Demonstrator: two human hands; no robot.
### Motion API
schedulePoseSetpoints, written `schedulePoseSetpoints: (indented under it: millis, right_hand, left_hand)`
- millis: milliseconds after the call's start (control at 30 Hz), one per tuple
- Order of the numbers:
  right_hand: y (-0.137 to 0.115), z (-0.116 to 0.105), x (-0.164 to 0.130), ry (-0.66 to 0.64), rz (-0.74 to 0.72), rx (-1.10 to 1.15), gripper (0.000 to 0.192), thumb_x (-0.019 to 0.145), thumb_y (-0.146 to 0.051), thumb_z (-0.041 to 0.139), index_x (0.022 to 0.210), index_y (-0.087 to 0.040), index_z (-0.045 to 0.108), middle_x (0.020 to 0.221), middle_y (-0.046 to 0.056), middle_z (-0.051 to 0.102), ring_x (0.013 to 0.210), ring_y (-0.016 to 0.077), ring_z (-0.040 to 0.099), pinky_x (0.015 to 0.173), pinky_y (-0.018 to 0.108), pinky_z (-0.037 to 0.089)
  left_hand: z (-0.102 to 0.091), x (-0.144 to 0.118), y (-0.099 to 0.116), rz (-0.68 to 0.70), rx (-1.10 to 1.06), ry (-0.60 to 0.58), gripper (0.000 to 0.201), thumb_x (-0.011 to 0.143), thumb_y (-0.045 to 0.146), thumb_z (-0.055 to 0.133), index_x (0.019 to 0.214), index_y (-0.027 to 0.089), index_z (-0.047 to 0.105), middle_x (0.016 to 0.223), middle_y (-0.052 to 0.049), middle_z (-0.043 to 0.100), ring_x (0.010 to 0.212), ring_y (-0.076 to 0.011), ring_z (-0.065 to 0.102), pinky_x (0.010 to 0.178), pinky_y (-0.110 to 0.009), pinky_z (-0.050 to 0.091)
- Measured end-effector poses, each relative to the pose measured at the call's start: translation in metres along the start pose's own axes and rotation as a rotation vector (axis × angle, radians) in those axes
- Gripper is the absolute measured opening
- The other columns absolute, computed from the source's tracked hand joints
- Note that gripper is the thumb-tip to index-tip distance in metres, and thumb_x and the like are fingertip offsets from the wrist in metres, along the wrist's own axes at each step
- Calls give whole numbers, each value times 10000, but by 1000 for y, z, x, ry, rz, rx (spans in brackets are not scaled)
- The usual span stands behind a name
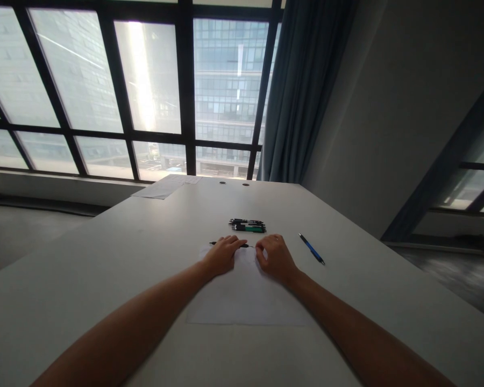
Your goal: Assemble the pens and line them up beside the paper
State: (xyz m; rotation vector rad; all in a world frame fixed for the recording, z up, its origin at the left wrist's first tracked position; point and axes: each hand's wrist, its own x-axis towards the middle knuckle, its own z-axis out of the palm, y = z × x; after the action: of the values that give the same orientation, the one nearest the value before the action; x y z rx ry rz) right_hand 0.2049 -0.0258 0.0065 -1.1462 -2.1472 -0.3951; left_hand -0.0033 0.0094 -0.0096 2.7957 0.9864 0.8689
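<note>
On a white table (105, 258), left hand (222, 254) and right hand (275, 257) pinch a black pen (230, 244) at the far edge of a paper sheet (246, 295); bare tabletop surrounds them.

- My left hand (221, 255) and right hand (275, 258) pinch a black pen (246, 245) over the paper (246, 295).
- A pen bundle (248, 226) lies just beyond; a blue pen (311, 249) lies apart, rightward.

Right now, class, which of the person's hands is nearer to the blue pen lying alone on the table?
Right. The right hand rests on the white paper, a short gap left of the blue pen. The left hand lies farther left, over a black pen.
</note>
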Motion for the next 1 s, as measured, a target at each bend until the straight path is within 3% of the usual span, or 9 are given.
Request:
schedulePoseSetpoints:
  millis: [500, 667, 833, 1000]
  right_hand:
    - [0, 0, 2, -39, -89, -42, 96, 824, -115, 555, 760, -161, 610, 763, 47, 656, 764, 192, 580, 896, 366, 364]
    - [1, 2, 2, -71, -115, -47, 119, 852, -103, 540, 774, -164, 605, 776, 57, 640, 784, 201, 566, 880, 363, 399]
    - [0, 3, 1, -85, -156, 89, 120, 898, -122, 510, 837, -158, 607, 823, 77, 640, 833, 216, 568, 843, 367, 437]
    - [5, 7, -4, 32, -50, 282, 118, 934, -253, 544, 1014, -188, 601, 917, 68, 675, 903, 222, 601, 849, 369, 459]
  left_hand:
    - [2, 0, -2, 41, 15, -3, 604, 726, 11, 473, 1293, 195, 571, 1065, -103, 644, 1008, -243, 590, 909, -407, 478]
    - [2, 0, -1, 43, -36, 24, 462, 771, 23, 473, 1189, 179, 589, 1045, -93, 675, 990, -236, 608, 913, -397, 485]
    - [2, 0, -1, 51, -48, 25, 385, 772, 22, 478, 1106, 173, 595, 1034, -87, 682, 984, -231, 618, 917, -385, 488]
    - [1, 0, 1, 56, -45, 22, 391, 768, 23, 487, 1118, 167, 581, 1037, -86, 676, 980, -231, 616, 913, -383, 493]
